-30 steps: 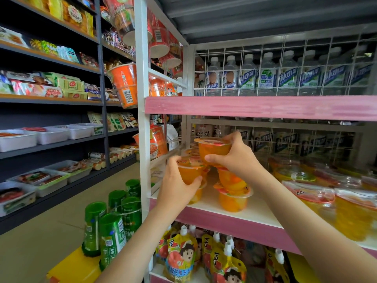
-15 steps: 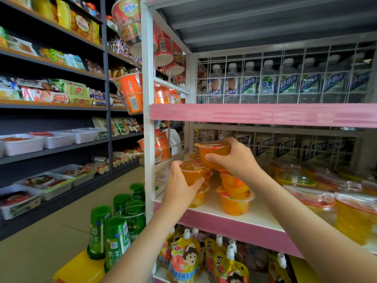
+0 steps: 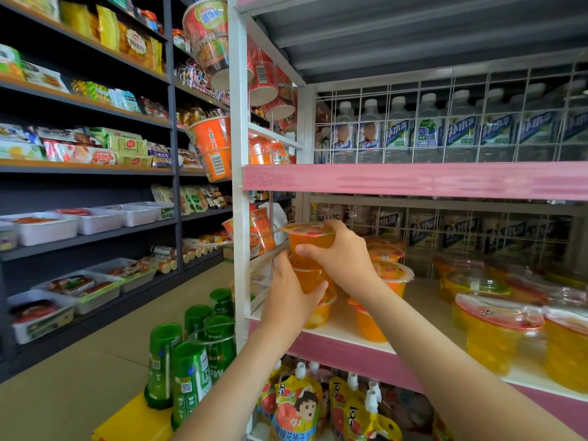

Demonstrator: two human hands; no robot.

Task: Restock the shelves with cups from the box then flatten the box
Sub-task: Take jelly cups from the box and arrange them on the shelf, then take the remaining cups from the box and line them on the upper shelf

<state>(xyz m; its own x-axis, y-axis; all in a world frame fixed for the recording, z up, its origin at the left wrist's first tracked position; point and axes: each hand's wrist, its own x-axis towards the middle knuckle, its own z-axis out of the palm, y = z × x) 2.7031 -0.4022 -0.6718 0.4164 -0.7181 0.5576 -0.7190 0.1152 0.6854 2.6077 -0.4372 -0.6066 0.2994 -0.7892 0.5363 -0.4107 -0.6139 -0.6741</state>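
Observation:
My right hand grips an orange jelly cup at the left end of the pink-edged shelf, right on top of a second orange cup. That second cup is held by my left hand and sits on a lower cup, forming a stack. More orange cups stand stacked just to the right on the same shelf board. The box is out of view.
Larger yellow jelly tubs fill the shelf's right side. A white upright post stands just left of the stack. Water bottles sit behind wire mesh above. Green bottles and pouch drinks are below. Snack shelves line the left.
The right hand's cup has shifted left and now sits over the left hand's cup. Both hands reached slightly deeper into the shelf, and the camera moved closer.

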